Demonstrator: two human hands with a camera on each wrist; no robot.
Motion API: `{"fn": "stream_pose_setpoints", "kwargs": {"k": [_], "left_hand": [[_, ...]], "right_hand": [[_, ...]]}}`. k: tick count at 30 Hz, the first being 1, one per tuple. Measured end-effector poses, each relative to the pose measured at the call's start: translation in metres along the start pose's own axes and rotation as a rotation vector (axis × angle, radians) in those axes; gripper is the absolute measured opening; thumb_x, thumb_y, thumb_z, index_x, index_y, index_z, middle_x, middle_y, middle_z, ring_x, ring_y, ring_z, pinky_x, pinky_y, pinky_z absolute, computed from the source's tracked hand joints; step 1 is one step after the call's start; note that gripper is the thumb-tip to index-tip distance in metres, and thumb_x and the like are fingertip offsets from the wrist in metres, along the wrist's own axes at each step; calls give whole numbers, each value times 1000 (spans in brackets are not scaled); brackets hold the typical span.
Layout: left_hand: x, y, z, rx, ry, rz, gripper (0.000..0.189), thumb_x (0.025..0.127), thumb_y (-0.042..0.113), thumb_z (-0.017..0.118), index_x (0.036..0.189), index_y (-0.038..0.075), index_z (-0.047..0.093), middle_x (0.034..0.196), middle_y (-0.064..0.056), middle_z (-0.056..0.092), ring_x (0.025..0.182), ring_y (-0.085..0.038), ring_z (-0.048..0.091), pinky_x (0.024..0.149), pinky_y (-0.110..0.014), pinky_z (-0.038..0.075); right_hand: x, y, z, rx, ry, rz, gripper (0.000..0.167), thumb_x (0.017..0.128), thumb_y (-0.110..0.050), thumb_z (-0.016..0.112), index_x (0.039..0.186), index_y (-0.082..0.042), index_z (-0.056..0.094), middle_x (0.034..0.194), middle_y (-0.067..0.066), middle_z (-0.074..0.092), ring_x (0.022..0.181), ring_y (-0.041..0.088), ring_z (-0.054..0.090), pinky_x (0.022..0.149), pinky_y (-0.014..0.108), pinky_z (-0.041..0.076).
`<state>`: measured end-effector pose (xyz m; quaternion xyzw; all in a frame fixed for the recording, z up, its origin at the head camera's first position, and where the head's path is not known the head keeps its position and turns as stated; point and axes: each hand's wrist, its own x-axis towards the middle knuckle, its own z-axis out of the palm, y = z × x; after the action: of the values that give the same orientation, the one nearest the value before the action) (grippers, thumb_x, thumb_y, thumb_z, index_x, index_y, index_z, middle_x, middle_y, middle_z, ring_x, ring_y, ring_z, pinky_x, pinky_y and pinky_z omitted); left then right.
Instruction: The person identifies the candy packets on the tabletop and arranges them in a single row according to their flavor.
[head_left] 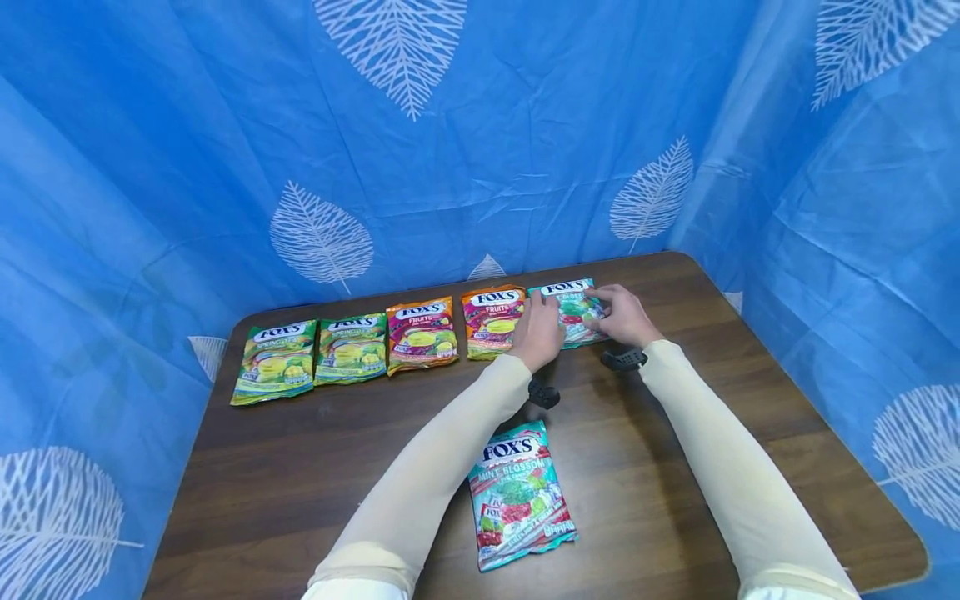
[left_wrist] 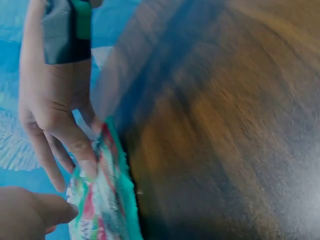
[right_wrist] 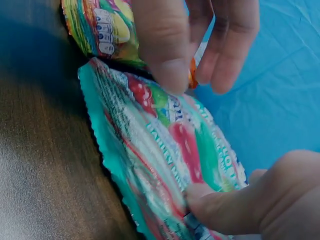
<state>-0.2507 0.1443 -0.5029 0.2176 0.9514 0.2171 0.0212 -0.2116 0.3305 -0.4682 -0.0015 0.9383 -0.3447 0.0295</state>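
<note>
A teal mint blossom candy packet (head_left: 576, 310) lies at the right end of a row at the table's back. At its left edge is my left hand (head_left: 537, 333), which also partly covers the neighbouring orange fruits packet (head_left: 491, 315). My right hand (head_left: 624, 315) touches the teal packet's right side. The right wrist view shows a thumb (right_wrist: 215, 202) resting on the packet's printed face. Fairly straight fingers of my right hand (left_wrist: 62, 117) reach down to the packet in the left wrist view. Neither hand seems to grip it.
Another mint blossom packet (head_left: 520, 500) lies near the front, between the forearms. Further left in the row are an orange fruits packet (head_left: 422, 335) and two green packets (head_left: 351, 350) (head_left: 276, 363). The brown table (head_left: 315, 483) meets a blue curtain (head_left: 450, 192) behind.
</note>
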Motion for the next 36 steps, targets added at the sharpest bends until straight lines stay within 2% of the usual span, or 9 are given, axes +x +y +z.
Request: {"fn": "stream_pose_setpoints", "kwargs": {"k": [2,7,13,18,20,23,27,30,36], "left_hand": [[2,-4,4,-51,-2,6,53,102,32,79,148,10,63,144,-12,55,125,-22,59,99,-39,59],[-5,-13,-8,-199,-43,55,56,103,42,76,152,19,61,146,-7,57,123,-18,63,103,-38,57],[-11,-35,-12,-245,-23,177,54,102,39,75,148,14,62,139,-8,60,110,-19,60,98,-39,56],[-39,-42,-44,-270,-96,181,63,100,40,80,153,14,58,145,-9,61,124,-22,60,102,-41,57],[-49,-48,-50,-298,-119,188,64,99,40,81,154,15,58,147,-7,62,128,-22,60,104,-42,56],[-60,-63,-45,-339,-111,234,62,100,43,80,151,15,58,145,-6,63,123,-22,62,100,-41,58],[-94,-61,-71,-428,-140,267,58,102,37,78,148,9,58,144,-13,64,124,-29,63,101,-44,57],[-125,-50,-101,-467,-184,264,54,104,26,77,149,3,57,147,-20,62,129,-39,61,106,-50,55],[-158,-53,-115,-428,-184,251,51,104,18,77,150,6,57,141,-19,64,127,-40,63,102,-52,56]], "right_hand": [[-1,-3,0,-37,1,-23,67,98,-6,80,158,2,53,162,34,39,126,50,53,108,62,50],[-6,-18,-6,-161,24,-109,71,90,-1,84,155,5,56,165,38,34,149,60,35,120,72,33],[-19,-42,-8,-186,40,-193,75,88,-2,87,157,-4,58,168,35,34,150,59,36,116,74,37],[-35,-61,-4,-168,41,-250,78,88,-1,90,158,-8,58,166,33,39,151,58,36,113,72,42],[-42,-67,-2,-155,42,-268,78,87,0,90,158,-8,59,166,32,41,153,57,35,109,70,48],[-52,-76,1,-134,55,-297,78,86,2,91,156,-7,60,164,31,44,152,56,37,103,66,54],[-67,-84,8,-107,80,-353,75,85,1,93,153,-4,62,156,29,52,141,53,51,102,65,55],[-81,-88,13,-80,91,-380,74,84,0,94,151,-4,64,148,25,59,129,48,61,100,64,56],[-108,-95,19,-39,91,-394,72,84,-3,95,150,-8,66,146,21,63,126,45,64,100,65,56]]}}
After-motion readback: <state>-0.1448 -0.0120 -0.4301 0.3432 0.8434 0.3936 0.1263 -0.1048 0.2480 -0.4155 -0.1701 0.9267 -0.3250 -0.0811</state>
